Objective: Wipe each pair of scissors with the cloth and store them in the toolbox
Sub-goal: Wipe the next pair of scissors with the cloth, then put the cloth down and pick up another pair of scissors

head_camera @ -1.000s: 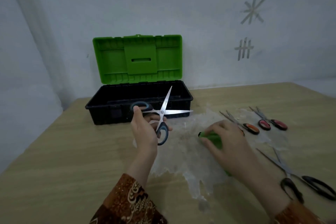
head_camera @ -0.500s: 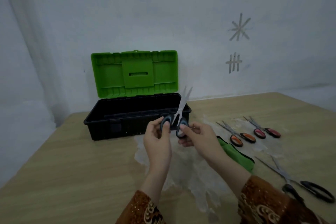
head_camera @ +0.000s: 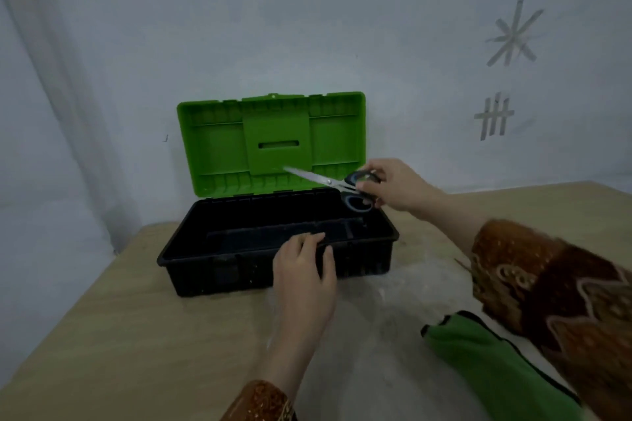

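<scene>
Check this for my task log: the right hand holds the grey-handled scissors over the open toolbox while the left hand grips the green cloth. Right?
Not quite. In the head view the left hand rests on the front rim of the toolbox; the green cloth lies untouched on the table. The right hand does hold the scissors over the open box.

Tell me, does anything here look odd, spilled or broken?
Nothing looks broken or spilled. The right hand holds closed scissors over the open toolbox, the left hand rests on its front rim, and the green cloth lies rumpled on the table.
</scene>
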### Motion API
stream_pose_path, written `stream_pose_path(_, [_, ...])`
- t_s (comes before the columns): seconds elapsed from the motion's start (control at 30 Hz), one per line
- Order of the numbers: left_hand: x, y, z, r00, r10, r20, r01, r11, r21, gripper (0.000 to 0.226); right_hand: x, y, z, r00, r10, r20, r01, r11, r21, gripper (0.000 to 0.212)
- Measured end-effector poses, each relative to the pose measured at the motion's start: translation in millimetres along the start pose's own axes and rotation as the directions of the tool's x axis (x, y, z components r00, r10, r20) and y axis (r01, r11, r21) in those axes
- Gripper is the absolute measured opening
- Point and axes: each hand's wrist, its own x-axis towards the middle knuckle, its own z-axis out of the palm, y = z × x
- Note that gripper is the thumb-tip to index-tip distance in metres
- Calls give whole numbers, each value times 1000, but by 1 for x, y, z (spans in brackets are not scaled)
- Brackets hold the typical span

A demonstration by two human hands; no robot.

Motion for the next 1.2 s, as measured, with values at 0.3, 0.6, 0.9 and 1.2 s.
stream_pose_path(0.3, [8,-49,9,957,273,94,-289,923,256,36,117,22,30,581,234,779,271,847,-456,27])
stream_pose_path(0.6, [13,-56,7,939,325,109,-341,916,211,44,146,49,99,653,242,717,371,724,-582,24])
stream_pose_path(0.9, [11,-55,9,955,282,90,-295,937,187,44,136,67,118,717,34,697,505,663,-552,23])
stream_pose_path(1.2, [10,-52,8,959,263,104,-277,946,166,43,130,72,108,751,-84,655,542,645,-538,19])
